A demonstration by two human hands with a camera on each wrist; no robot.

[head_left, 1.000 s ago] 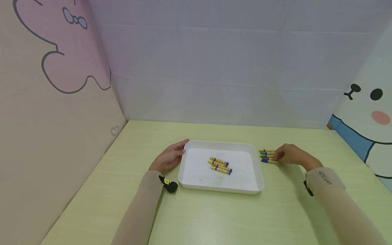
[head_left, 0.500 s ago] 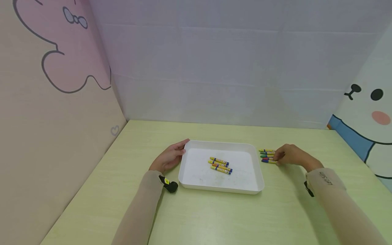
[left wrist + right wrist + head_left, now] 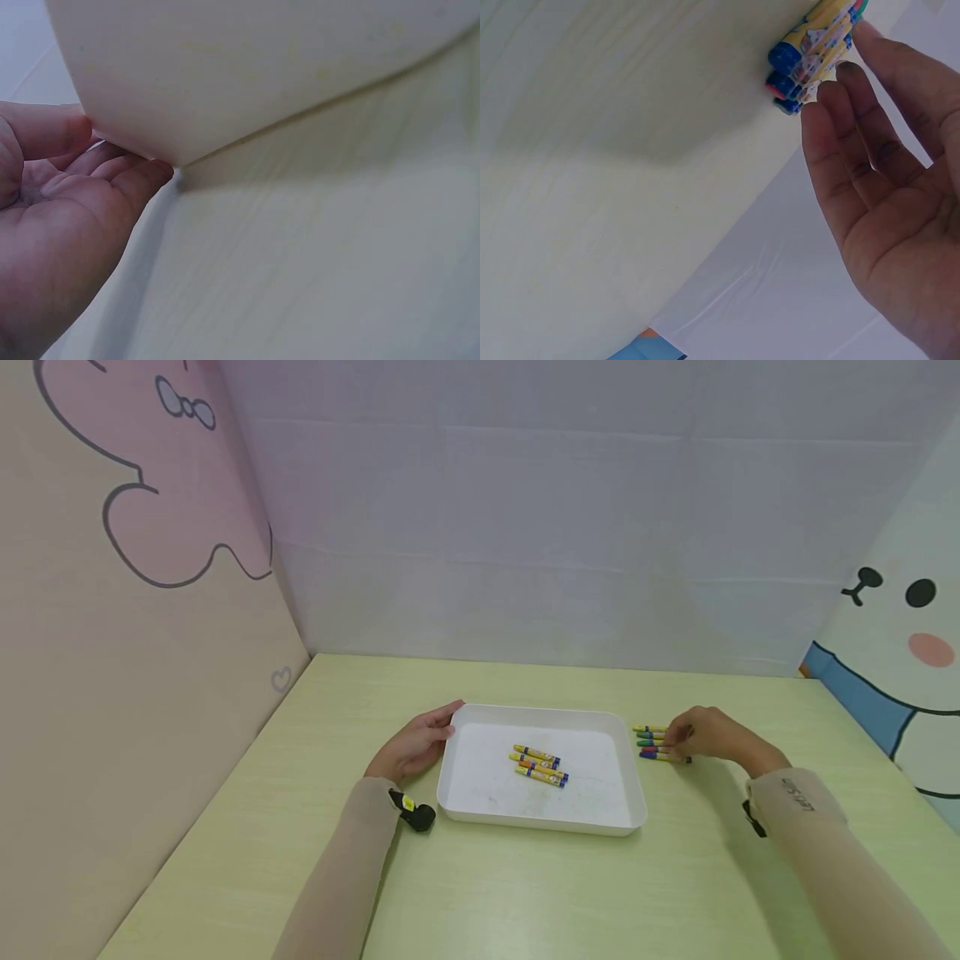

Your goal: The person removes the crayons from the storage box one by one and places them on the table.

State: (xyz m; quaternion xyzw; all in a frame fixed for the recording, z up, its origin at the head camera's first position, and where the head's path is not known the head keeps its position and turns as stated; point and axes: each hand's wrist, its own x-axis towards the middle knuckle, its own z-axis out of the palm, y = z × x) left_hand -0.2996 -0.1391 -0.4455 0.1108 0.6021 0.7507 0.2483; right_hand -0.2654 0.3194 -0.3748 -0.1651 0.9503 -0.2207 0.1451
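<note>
At the left end of a shallow white tray (image 3: 480, 810), my left hand (image 3: 416, 743) grips the edge, thumb at the rim. In the left wrist view, the left hand (image 3: 75, 195) has its other fingers bent against the tray's outer corner (image 3: 172, 97). Several wax crayons (image 3: 538, 767) in yellow wrappers lie side by side inside the tray. To the right of it, my right hand (image 3: 705, 739) reaches down over a row of crayons (image 3: 654, 756) on the table. The right wrist view has its bent fingertips right at the crayons' blue ends (image 3: 784, 56); I cannot tell whether it pinches one.
The pale yellow-green table (image 3: 525, 893) has a white sheet (image 3: 480, 543) behind it. Printed cartoon panels stand at the left (image 3: 150, 693) and right (image 3: 900, 652). A black wrist camera (image 3: 420, 817) on the left cuff sits beside the tray's front left corner.
My right hand has shifted slightly left and up over the crayon row, uncovering more of the blue crayon. The left hand, the tray and the crayons in it have stayed put.
</note>
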